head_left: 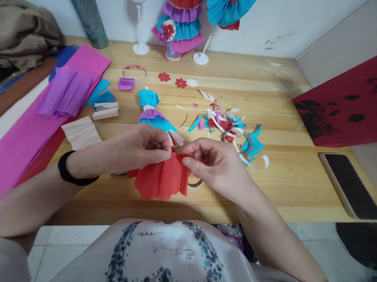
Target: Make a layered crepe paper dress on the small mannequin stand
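A piece of red crepe paper (161,181) hangs between my hands, gathered along its top edge and wavy at the bottom. My left hand (148,143) pinches its upper left part between thumb and fingers. The upper right corner is pinched by my right hand (208,159). Just beyond my hands lies a small paper dress (150,99) in blue, purple and white, its lower end partly hidden by my left hand. Behind the red paper, a roll of tape (195,184) shows only in part.
Paper scraps and white strips (226,122) lie right of centre. Folded crepe paper (77,75) is stacked at the left. Decorated stands (173,55) line the wall. Red paper flowers (181,83) lie before them. A phone (352,185) rests at the right edge.
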`<state>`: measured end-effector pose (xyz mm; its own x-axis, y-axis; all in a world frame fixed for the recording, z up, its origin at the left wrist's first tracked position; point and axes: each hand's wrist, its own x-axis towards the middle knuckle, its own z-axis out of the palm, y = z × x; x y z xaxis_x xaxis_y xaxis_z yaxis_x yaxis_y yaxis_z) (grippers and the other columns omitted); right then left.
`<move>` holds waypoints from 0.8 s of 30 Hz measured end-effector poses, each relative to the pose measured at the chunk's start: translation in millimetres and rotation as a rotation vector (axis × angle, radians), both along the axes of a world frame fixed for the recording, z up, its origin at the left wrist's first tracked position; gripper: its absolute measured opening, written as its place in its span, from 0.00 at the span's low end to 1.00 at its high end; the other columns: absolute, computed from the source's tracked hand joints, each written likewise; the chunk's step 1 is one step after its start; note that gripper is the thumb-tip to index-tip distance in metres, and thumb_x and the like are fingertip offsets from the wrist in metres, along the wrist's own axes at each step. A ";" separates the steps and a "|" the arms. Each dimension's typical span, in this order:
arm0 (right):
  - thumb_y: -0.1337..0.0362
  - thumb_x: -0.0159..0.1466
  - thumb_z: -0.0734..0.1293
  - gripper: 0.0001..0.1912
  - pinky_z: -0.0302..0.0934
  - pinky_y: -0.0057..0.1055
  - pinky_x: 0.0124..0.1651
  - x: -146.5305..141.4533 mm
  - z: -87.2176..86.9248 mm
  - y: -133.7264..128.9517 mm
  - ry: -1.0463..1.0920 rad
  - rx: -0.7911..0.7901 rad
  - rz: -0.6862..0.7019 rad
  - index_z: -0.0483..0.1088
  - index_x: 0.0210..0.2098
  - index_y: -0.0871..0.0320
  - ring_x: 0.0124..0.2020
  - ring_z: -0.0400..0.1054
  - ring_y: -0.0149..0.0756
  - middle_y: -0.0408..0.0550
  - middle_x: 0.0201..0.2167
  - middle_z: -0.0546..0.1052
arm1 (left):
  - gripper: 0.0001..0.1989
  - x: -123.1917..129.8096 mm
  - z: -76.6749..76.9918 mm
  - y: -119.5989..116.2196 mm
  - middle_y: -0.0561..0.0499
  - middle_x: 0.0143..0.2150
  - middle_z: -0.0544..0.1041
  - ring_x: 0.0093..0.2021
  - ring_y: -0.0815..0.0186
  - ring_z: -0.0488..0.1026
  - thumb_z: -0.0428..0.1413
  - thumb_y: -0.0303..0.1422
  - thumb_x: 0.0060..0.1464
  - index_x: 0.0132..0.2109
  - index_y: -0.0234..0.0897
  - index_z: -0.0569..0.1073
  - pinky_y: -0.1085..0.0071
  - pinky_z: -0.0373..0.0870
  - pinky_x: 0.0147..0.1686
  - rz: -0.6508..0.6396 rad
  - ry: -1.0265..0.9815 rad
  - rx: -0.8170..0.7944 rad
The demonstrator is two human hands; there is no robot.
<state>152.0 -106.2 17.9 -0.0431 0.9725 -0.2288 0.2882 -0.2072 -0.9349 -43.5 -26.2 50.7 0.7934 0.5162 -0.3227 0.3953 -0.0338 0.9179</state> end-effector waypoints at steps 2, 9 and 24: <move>0.57 0.55 0.70 0.11 0.48 0.27 0.22 0.4 -4.8 2.0 -0.011 0.023 0.007 0.71 0.31 0.59 0.20 0.52 0.25 0.36 0.17 0.62 | 0.08 0.0 -0.8 0.2 0.59 0.20 0.63 0.18 0.76 0.59 0.55 0.32 0.56 0.29 0.36 0.67 0.80 0.55 0.16 0.003 0.005 0.002; 0.58 0.56 0.70 0.10 0.51 0.26 0.24 2.3 -15.3 2.7 -0.020 0.017 0.055 0.68 0.28 0.58 0.21 0.55 0.26 0.37 0.19 0.64 | 0.09 0.7 -0.8 -0.4 0.59 0.21 0.63 0.19 0.76 0.58 0.55 0.33 0.55 0.28 0.35 0.67 0.79 0.53 0.17 0.016 0.010 0.039; 0.59 0.53 0.73 0.14 0.54 0.25 0.24 -1.3 -4.5 1.0 0.342 -0.107 0.091 0.66 0.29 0.58 0.22 0.58 0.24 0.38 0.22 0.69 | 0.11 1.4 -1.6 0.4 0.58 0.21 0.63 0.21 0.75 0.57 0.56 0.35 0.54 0.27 0.36 0.66 0.78 0.53 0.20 -0.010 0.018 0.055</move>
